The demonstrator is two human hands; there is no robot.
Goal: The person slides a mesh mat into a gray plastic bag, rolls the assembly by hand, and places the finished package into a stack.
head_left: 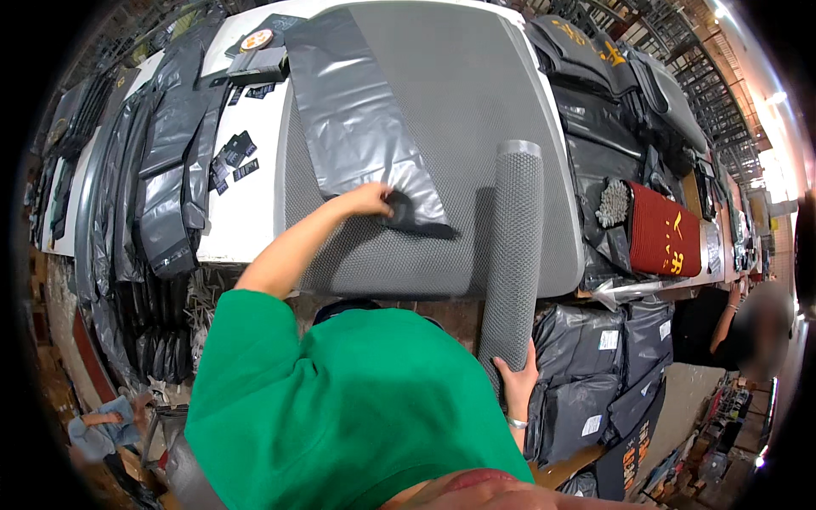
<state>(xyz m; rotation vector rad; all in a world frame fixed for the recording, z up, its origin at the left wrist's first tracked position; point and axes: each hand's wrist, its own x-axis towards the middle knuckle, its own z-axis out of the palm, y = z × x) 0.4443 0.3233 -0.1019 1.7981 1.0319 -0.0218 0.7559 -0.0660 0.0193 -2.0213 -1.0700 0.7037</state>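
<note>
A long grey plastic bag (357, 102) lies slanting across a flat grey textured mat (463, 76) on the table. My left hand (370, 201) pinches the near end of this bag, where its dark inside shows at the opening. To the right, my right hand (517, 378) grips the lower end of a rolled grey mat (514, 246), its thumb and fingers around the roll. The roll stands out over the table's near edge, tilted slightly, with its upper end above the flat mat. Part of the right hand's grip is hidden behind the roll.
Stacked grey plastic bags (170, 161) hang over the table's left edge. Small dark cards (234, 157) and a tape roll (257, 40) lie on the white tabletop (246, 212). At right are a red rolled mat (663, 229), packed bags (586, 365) and another person (714, 327).
</note>
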